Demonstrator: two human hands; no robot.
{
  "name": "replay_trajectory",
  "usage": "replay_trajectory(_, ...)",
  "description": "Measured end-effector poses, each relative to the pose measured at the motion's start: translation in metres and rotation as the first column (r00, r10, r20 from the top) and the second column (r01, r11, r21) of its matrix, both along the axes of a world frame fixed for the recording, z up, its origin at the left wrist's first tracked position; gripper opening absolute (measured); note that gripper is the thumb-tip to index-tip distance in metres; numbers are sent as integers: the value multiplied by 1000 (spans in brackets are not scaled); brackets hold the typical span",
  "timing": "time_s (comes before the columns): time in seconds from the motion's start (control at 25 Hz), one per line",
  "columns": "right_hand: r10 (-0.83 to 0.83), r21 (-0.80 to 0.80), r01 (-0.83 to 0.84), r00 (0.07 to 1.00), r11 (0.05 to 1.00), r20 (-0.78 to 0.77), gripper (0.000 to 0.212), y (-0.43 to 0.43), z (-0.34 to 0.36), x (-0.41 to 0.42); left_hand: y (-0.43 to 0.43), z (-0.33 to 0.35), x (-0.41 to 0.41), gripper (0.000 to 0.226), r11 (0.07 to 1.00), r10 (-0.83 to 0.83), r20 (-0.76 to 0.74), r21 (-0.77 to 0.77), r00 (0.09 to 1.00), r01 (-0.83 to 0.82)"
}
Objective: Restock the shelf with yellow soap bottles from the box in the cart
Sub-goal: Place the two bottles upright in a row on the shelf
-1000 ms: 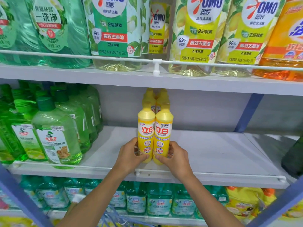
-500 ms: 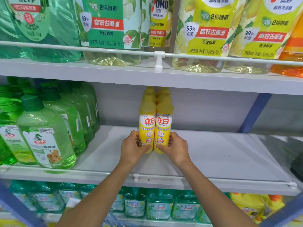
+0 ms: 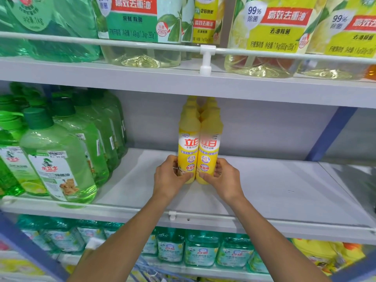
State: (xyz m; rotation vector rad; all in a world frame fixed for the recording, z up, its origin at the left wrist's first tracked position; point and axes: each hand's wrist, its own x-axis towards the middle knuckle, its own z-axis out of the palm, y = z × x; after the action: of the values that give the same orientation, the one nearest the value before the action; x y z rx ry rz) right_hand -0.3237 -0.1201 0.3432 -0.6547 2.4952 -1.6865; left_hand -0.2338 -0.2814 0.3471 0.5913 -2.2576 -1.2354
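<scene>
Two yellow soap bottles stand upright side by side on the grey middle shelf (image 3: 264,190). My left hand (image 3: 169,177) grips the left bottle (image 3: 188,143) low on its body. My right hand (image 3: 222,178) grips the right bottle (image 3: 210,143) the same way. More yellow bottles (image 3: 201,107) line up behind them toward the back wall, mostly hidden. The box and cart are out of view.
Green pump bottles (image 3: 57,159) fill the left part of the same shelf. A white rail (image 3: 173,215) runs along the shelf's front edge. Large detergent bottles (image 3: 264,37) sit on the shelf above, teal bottles (image 3: 201,249) on the one below. A blue upright (image 3: 331,133) stands at right.
Both hands have pushed the two front bottles deeper into the shelf, up against the yellow ones behind. The camera has moved closer and tilted down.
</scene>
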Motion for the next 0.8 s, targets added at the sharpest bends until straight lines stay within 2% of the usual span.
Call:
replay_trajectory(0.28, -7, 38, 7, 1000, 999, -16, 52, 0, 0, 0, 2, 2, 2, 52, 1000, -1, -67, 23, 998, 3)
replay_trajectory(0.48, -8, 156, 17, 999, 988, -52, 57, 0, 7, 3, 6, 10, 3, 51, 998, -8, -5, 60, 1000, 8)
replay_trajectory(0.6, 70, 255, -52, 996, 966, -61, 53, 5, 21, 6, 7, 22, 11, 59, 994, -83, 73, 81, 994, 77)
replay_trajectory(0.68, 141, 321, -103, 985, 941, -97, 49, 14, 29, 11, 9, 31, 23, 61, 996, -92, 139, 15, 986, 91)
replay_trajectory(0.8, 213, 436, -129, 965, 891, -150, 51, 30, 38, 18, 18, 41, 43, 62, 965, -57, 259, -233, 964, 120)
